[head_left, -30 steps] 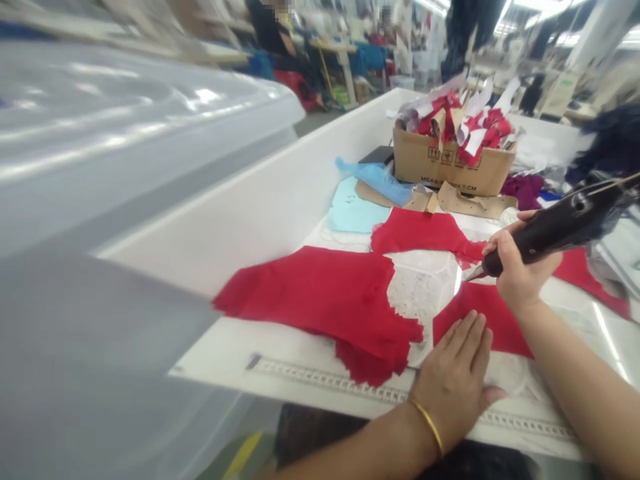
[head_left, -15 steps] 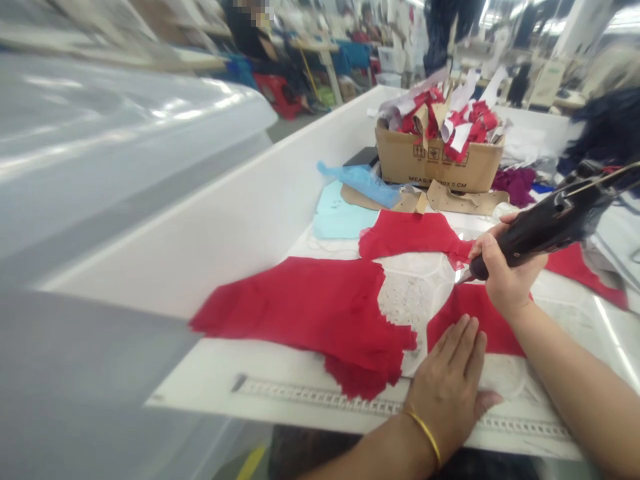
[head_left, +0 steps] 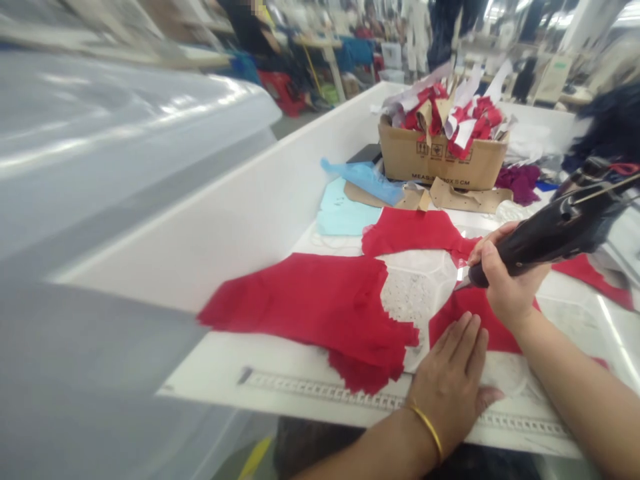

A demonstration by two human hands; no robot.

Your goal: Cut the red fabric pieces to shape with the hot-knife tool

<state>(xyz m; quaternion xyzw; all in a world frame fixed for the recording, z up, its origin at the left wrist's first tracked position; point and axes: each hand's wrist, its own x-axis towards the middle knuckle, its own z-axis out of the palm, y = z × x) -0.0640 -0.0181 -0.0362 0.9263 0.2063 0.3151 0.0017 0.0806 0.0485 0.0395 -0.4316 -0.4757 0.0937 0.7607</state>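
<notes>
My left hand [head_left: 454, 380] lies flat, fingers stretched out, pressing a red fabric piece [head_left: 475, 320] and the clear sheet beneath it onto the white table [head_left: 280, 200]. My right hand [head_left: 505, 277] is wrapped round a black hand-held cutting tool [head_left: 550, 233]. Its metal tip touches the red fabric just above my left fingers. A larger red fabric piece [head_left: 320, 307] lies to the left, and another red piece [head_left: 415, 230] lies behind. Between them shows white perforated material [head_left: 415, 290].
A cardboard box [head_left: 443, 160] stuffed with red and white scraps stands at the back, with brown pattern cards [head_left: 465, 197], blue plastic [head_left: 365, 177] and a light blue piece [head_left: 345, 213] near it. Clear plastic sheeting [head_left: 125, 133] fills the left. People sit at tables far behind.
The tool tip has shifted slightly along the red fabric's edge; my left hand stays pressed in the same spot. The view has swung a little.
</notes>
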